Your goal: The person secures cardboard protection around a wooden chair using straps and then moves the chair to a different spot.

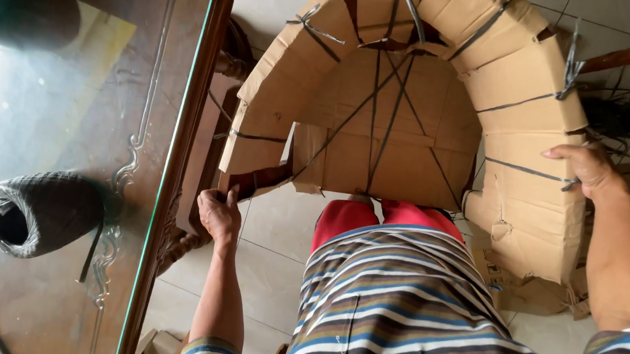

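A curved chair wrapped in brown cardboard (405, 103) and tied with grey straps stands on the floor in front of me. My left hand (219, 213) grips the bare dark wooden end of its left arm (257, 179). Over on the other side, my right hand (586, 167) rests on the cardboard-covered right arm, fingers closed near a grey strap (524, 170). My striped shirt and red shorts fill the bottom centre.
A glass-topped wooden table (180, 148) stands at left, close to the chair. On it lies a large spool of dark cord (36, 213). Loose dark strands (616, 117) and cardboard scraps lie on the tiled floor (276, 239) at right.
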